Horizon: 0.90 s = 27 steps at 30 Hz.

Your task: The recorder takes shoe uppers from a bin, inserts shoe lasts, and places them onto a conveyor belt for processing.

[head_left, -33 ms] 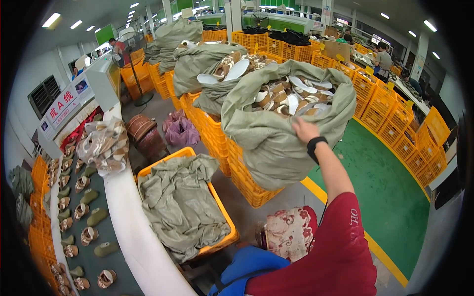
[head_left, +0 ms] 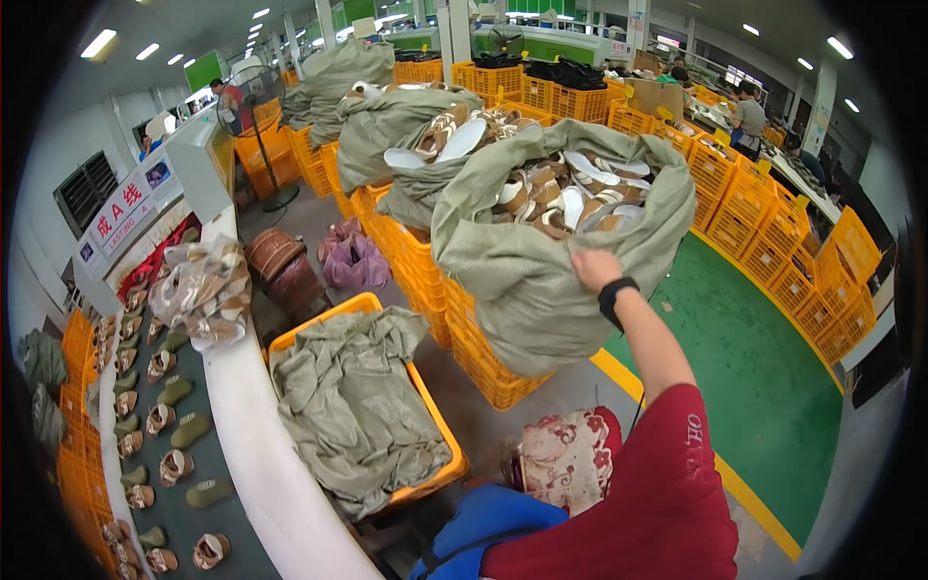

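I have a green floor on the right, edged by a yellow line, with grey floor on its left. A white wall closes off the far left, where I see a dark slatted window. Tube lights run across the ceiling. I can make out a pale pillar at the far middle, another pillar on the right beside a long work table, and a standing fan far left.

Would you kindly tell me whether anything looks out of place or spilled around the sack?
No spill stands out. Slightly odd is the crumpled purple bag, which appears to lie loose on the floor, whereas the green sack gripped by the right hand rests over an orange crate.
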Tool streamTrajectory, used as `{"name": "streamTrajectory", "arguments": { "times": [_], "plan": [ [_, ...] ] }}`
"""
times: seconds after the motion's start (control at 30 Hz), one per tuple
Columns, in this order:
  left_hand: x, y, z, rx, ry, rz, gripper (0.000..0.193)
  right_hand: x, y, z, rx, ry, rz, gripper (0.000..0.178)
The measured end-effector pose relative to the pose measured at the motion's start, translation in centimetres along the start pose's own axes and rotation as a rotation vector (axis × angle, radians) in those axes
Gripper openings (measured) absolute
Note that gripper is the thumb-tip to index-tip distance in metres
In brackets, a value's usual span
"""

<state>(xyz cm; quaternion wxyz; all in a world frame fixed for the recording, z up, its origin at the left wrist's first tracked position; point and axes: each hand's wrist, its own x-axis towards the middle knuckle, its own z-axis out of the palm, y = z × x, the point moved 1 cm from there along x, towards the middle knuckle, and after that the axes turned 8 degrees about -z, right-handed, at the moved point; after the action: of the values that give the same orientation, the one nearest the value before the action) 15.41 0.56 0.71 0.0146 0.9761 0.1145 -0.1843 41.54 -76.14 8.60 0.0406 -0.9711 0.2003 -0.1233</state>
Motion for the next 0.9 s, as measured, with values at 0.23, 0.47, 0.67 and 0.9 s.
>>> {"name": "streamTrajectory", "arguments": {
  "times": [0.23, 0.47, 0.67, 0.9],
  "plan": [
    [3.4, 2.7, -2.7, -0.066, -0.042, -0.024, 0.057, 5.8, 0.6, -2.1, 0.003, -0.383, -0.227, 0.024],
    [7.9, 8.5, -6.9, -0.192, 0.075, 0.112, 0.057, 19.5, 1.2, -2.6, 0.010, -0.087, 0.023, 0.024],
    [8.0, 12.1, -8.6, -0.204, -0.084, 0.102, 0.059, 19.1, 2.9, 2.7, 0.036, -0.391, 0.105, 0.107],
    [10.9, 14.7, -9.9, -0.129, -0.207, 0.069, 0.060, 20.2, 2.5, 4.9, -0.690, -0.313, -0.177, 0.046]
  ]
}}
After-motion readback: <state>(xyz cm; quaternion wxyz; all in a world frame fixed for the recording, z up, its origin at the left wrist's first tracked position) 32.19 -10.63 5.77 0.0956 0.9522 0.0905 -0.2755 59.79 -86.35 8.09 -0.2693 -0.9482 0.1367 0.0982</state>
